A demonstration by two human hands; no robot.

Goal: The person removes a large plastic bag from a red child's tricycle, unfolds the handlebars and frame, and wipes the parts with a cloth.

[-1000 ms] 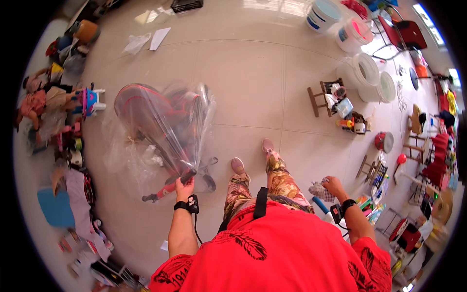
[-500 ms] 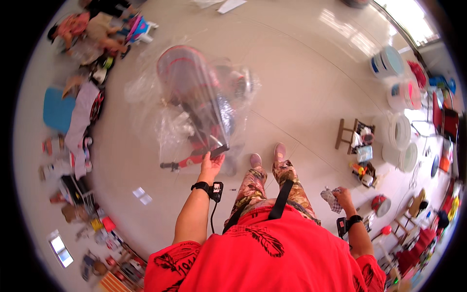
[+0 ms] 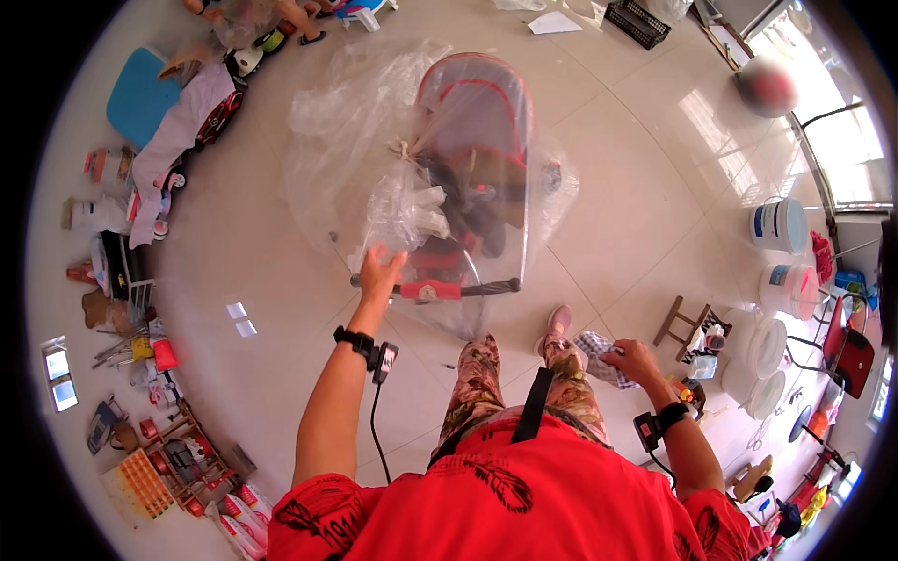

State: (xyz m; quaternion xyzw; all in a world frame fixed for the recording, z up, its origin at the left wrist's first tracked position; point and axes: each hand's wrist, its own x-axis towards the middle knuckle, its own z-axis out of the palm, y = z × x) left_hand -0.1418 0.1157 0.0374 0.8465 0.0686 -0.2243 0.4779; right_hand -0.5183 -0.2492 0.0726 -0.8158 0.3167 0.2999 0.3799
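Observation:
In front of me stands a child's stroller (image 3: 472, 107) with a grey canopy edged in red, partly covered by a clear plastic bag (image 3: 341, 122). Its push handle (image 3: 435, 291), black with a red middle, points toward me. My left hand (image 3: 379, 276) is beside the handle's left part, next to the bunched plastic, with its fingers spread; whether they touch the plastic I cannot tell. My right hand (image 3: 638, 363), away to the right, is closed on a grey checked cloth (image 3: 599, 353) that hangs down over my leg.
Several white buckets (image 3: 778, 227) line the right side, near a small wooden stool (image 3: 678, 321). A red chair (image 3: 848, 360) stands beyond them. To the left are a blue table (image 3: 140, 93) and piled household goods. A black crate (image 3: 637, 24) lies at the back.
The stroller now appears farther right, with its handle turned across in front of me. My left hand has come off the handle's end and spread its fingers. The cloth has swung inward with my right hand.

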